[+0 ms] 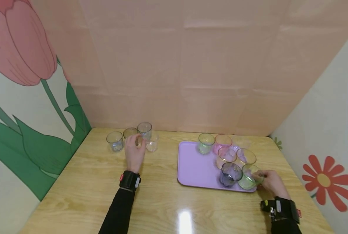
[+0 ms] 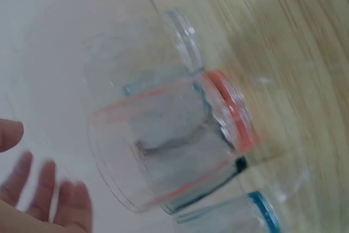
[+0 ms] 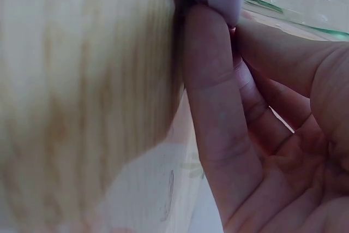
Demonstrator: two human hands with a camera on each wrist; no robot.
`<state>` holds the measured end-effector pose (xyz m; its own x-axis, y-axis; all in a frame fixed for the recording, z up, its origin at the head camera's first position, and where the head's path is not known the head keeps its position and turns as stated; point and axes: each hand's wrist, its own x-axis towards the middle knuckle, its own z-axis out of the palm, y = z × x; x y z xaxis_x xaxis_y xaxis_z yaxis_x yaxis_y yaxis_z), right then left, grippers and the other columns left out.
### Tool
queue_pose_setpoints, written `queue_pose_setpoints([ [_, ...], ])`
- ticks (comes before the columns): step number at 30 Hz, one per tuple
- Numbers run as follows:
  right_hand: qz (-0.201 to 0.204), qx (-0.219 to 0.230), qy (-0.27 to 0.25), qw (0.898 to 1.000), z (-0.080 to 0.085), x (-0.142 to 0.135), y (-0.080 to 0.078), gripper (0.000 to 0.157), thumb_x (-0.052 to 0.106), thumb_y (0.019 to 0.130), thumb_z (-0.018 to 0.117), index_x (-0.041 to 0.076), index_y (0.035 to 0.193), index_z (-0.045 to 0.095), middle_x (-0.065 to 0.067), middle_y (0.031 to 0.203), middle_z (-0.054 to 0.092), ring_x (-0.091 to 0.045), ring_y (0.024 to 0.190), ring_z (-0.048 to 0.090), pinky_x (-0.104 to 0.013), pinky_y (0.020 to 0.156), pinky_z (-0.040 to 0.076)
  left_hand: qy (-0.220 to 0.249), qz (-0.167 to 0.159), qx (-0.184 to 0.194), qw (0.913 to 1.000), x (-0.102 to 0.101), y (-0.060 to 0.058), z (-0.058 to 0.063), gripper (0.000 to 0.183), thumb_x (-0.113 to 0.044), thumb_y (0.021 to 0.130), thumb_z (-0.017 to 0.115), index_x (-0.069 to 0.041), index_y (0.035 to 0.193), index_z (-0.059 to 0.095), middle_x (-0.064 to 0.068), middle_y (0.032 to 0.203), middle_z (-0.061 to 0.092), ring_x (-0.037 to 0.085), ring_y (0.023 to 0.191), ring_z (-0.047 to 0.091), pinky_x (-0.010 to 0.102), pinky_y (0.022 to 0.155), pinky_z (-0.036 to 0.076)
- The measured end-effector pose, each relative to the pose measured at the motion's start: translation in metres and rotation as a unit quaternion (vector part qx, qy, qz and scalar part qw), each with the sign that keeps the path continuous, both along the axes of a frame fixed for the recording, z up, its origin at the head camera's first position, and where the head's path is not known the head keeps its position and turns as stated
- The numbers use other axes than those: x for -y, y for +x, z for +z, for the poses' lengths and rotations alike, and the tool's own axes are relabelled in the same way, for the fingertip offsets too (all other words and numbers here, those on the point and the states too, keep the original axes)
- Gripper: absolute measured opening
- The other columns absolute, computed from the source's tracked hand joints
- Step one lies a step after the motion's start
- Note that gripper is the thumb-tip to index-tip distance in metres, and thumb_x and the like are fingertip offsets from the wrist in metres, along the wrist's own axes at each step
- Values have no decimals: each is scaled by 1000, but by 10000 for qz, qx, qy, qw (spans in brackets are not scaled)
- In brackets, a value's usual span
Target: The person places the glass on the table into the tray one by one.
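My left hand (image 1: 134, 154) is at a group of drinking glasses on the left of the table, overlapping the amber glass (image 1: 130, 132). In the left wrist view its bent fingers (image 2: 41, 189) are apart from a clear glass with an orange-red base (image 2: 180, 140). Around that hand stand a bluish clear glass (image 1: 115, 142), a grey-rimmed glass (image 1: 145, 129) and a clear glass (image 1: 152, 145). On the right, my right hand (image 1: 274, 183) pinches the edge of the purple tray (image 1: 194, 165) between thumb and finger, beside a green glass (image 1: 245, 182).
Several more glasses stand on the tray's right part, among them a dark purple one (image 1: 230, 175), a pink one (image 1: 223, 140) and another green one (image 1: 205, 146). A peach sheet (image 1: 174, 81) hangs behind the wooden table (image 1: 162, 198). Painted walls flank both sides.
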<state>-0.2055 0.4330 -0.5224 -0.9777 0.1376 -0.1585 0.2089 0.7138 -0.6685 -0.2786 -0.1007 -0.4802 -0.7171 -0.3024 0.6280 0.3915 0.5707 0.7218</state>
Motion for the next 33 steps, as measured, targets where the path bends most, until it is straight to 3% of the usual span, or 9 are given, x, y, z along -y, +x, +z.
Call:
queue_pose_setpoints([
  [2, 11, -31, 25, 10000, 0, 1, 0, 29, 24, 94, 66, -4, 97, 71, -11, 89, 67, -16, 78, 59, -29, 63, 53, 184, 159, 254, 9994, 4, -1, -1, 41, -16, 82, 79, 0, 116, 63, 21, 116, 58, 35, 112, 50, 49, 91, 43],
  [6, -28, -5, 59, 10000, -1, 0, 1, 30, 26, 94, 66, -4, 96, 71, -13, 91, 68, -17, 78, 60, -30, 63, 53, 444, 167, 990, 9940, 11, -1, -3, 70, -25, 75, 85, 0, 131, 52, 22, 131, 45, 37, 122, 43, 53, 100, 40],
  [11, -102, 115, -17, 9999, 0, -1, -1, 32, 27, 94, 66, -4, 98, 71, -13, 92, 66, -20, 80, 60, -30, 63, 52, 379, 258, 1569, 9865, 13, -1, -5, 86, -28, 71, 88, -1, 139, 43, 25, 135, 41, 38, 125, 41, 54, 104, 39],
  [17, -29, 20, -21, 10000, -1, -1, -1, 28, 24, 94, 66, -4, 94, 71, -12, 91, 66, -18, 77, 58, -29, 63, 53, 201, 635, 2097, 9755, 16, -1, -9, 95, -39, 70, 86, 1, 141, 37, 27, 136, 43, 42, 123, 47, 55, 99, 44],
  [20, -41, 116, -28, 9999, -1, -2, -2, 28, 25, 94, 66, -3, 96, 71, -11, 91, 66, -19, 79, 59, -29, 65, 52, 208, 656, 2278, 9713, 19, -1, -12, 96, -41, 69, 86, 2, 140, 37, 28, 132, 47, 43, 120, 51, 54, 96, 46],
  [28, -46, 191, -82, 9998, -2, -2, -3, 38, 32, 93, 67, -4, 102, 71, -12, 92, 66, -20, 81, 61, -31, 65, 54, 366, 311, 2525, 9664, 23, -2, -17, 85, -36, 72, 84, 1, 134, 40, 27, 132, 50, 44, 122, 50, 53, 102, 43],
  [33, -62, 193, -34, 9998, -3, -3, -2, 42, 33, 93, 68, -5, 110, 69, -22, 108, 66, -25, 90, 60, -29, 65, 51, 380, 143, 2804, 9590, 24, -2, -15, 85, -36, 76, 82, 3, 136, 36, 28, 136, 48, 44, 125, 49, 52, 105, 41],
])
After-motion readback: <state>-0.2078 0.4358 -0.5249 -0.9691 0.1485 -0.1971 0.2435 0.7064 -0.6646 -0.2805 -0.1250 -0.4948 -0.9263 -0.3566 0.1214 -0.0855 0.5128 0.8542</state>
